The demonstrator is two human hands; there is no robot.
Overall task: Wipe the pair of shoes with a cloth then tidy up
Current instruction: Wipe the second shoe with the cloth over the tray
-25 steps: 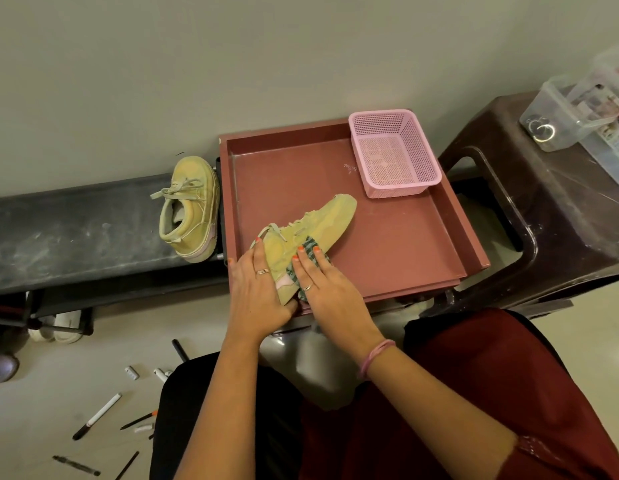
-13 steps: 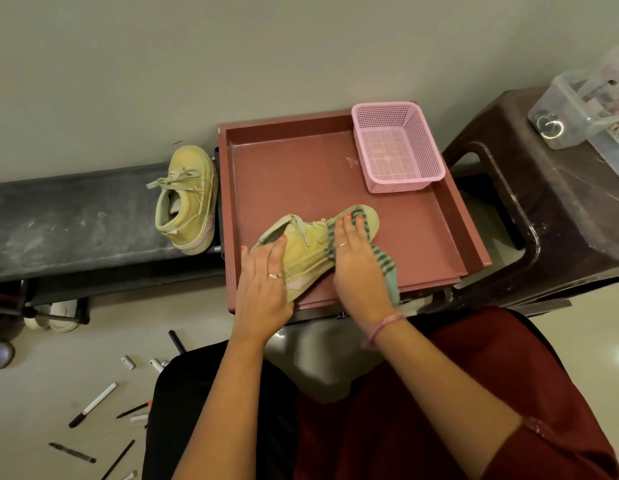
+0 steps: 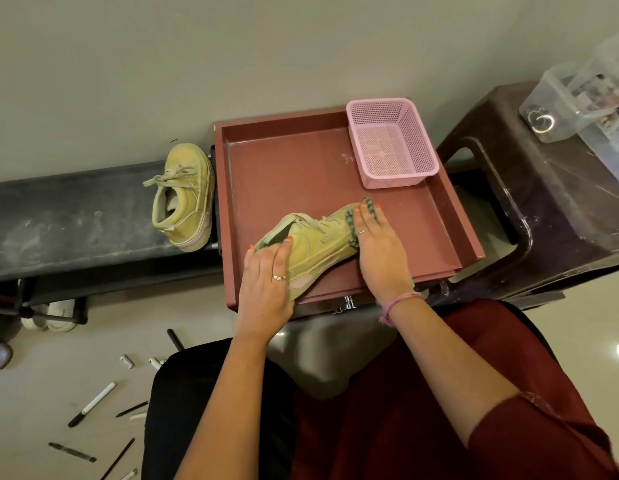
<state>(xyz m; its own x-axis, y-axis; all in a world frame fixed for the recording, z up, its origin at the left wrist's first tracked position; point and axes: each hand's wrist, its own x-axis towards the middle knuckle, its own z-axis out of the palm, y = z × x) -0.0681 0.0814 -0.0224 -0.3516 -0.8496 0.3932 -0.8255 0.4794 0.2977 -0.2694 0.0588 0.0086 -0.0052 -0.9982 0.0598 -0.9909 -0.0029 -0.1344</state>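
1. The shoe (image 3: 315, 247) you were wiping lay on its side in the front part of the red tray (image 3: 287, 161), heel toward the tray's front left corner, toe pointing toward the tray's middle.
2. Your left hand (image 3: 266, 285) rested flat on the heel end of that shoe, fingers straight and together, holding it down; a ring showed on one finger.
3. Your right hand (image 3: 379, 247) pressed the cloth (image 3: 351, 225) against the toe end. Fingers were extended, not curled. Only a striped green edge of the cloth showed, along the hand's left side and at the fingertips; the rest was hidden under the palm.
4. The two hands were apart, one at each end of the shoe.
5. A pink band sat on your right wrist.
6. The second shoe (image 3: 185, 199) stood upright on the dark bench (image 3: 59, 220), just beside the tray's left wall, laces tied, toe toward the wall.
7. A pink mesh basket (image 3: 391, 143) sat in the tray's back right corner, well apart from the shoe being wiped.
8. A dark brown stool (image 3: 550, 209) stood to the right of the tray, carrying a clear plastic box (image 3: 585, 109); its contents were too blurred to tell.
9. On the floor at lower left lay scattered markers (image 3: 91, 405) and pens.
10. A pair of white shoes (image 3: 50, 318) sat under the bench at far left, partly hidden.
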